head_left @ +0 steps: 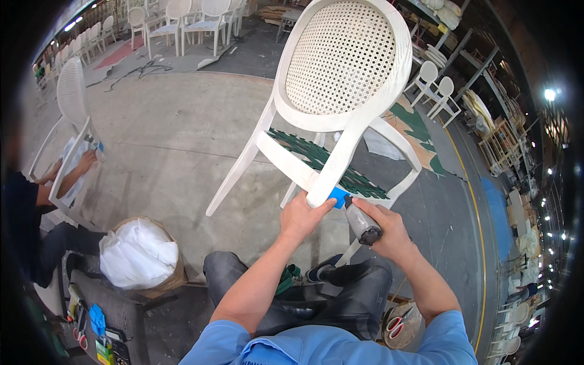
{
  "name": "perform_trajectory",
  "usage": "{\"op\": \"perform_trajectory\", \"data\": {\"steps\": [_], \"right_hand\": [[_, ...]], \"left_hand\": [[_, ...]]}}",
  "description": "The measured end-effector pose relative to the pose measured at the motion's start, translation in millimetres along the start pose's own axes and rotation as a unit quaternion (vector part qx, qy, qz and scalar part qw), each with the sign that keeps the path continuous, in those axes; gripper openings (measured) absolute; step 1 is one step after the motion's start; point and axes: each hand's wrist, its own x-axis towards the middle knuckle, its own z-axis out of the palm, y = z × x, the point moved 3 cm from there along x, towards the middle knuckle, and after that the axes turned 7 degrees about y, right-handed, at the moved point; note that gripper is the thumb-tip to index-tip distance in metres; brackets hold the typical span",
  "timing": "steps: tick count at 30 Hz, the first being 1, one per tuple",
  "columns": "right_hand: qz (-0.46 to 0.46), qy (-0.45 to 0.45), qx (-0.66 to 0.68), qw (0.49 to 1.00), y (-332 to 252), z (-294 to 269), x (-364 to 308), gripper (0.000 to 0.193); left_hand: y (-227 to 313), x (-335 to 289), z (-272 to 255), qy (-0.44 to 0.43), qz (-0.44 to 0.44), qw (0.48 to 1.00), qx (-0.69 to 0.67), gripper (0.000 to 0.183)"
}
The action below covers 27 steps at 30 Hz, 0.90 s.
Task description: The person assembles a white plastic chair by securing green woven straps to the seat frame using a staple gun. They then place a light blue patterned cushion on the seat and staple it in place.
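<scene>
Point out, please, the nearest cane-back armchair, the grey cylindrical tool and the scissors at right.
Cane-back armchair [322, 123], head view: lower rim of its oval back.
Grey cylindrical tool [361, 222], head view: its body.
Scissors [399, 320], head view: base of the handles.

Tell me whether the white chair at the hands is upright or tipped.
Tipped: the white chair has one leg raised off the floor, its end at the left hand.

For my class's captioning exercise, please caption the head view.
Left hand at a white chair, right hand holding a grey cylindrical object.
</scene>
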Motion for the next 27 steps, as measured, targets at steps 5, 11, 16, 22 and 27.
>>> {"op": "perform_trajectory", "data": {"steps": [5, 11, 16, 22, 27], "right_hand": [[-0.008, -0.002, 0.0, 1.0, -0.3, -0.5, 3.6, 0.083], [0.01, -0.029, -0.028, 0.999, 1.0, -2.4, 4.9, 0.083], [0.03, -0.026, -0.023, 0.999, -0.8, -6.0, 0.7, 0.082], [0.084, 0.171, 0.009, 0.982, 28.1, -46.4, -59.8, 0.072], [0.47, 0.303, 0.269, 0.784, 110.4, -99.2, -191.2, 0.036]], "left_hand": [[3.6, -1.3, -3.3, 0.0, -0.001, 1.0, 0.008, 0.075], [1.2, -2.6, 0.1, 0.009, 0.0, 1.0, 0.012, 0.073], [-2.2, -1.8, 5.6, 0.02, -0.005, 1.0, -0.008, 0.069], [-1.5, 2.2, 6.3, 0.013, -0.01, 1.0, 0.013, 0.063], [-23.5, -4.5, 13.5, 0.037, 0.138, 0.989, -0.031, 0.06]]}}
